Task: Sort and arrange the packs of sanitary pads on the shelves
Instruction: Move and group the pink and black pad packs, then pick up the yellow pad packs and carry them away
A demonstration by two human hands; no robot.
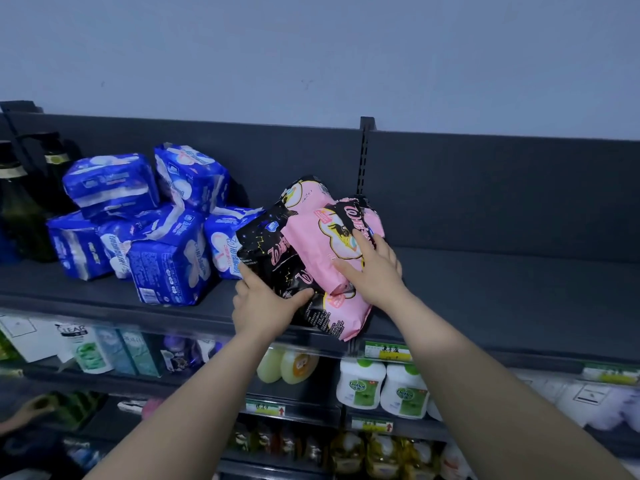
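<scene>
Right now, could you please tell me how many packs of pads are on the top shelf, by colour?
Blue packs: 6
Pink-and-black packs: 3 that I can tell apart; they are bunched together, so more may be hidden
Total: 9

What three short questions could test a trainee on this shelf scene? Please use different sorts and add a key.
1. True or false: on the top shelf, the blue packs lie to the left of the pink and black packs.
2. What does the left hand grip? A. a blue pack; B. the black pack; C. nothing.
3. Fill in: the right hand rests with spread fingers on a ____ pack.

Key: 1 true; 2 B; 3 pink.
</scene>
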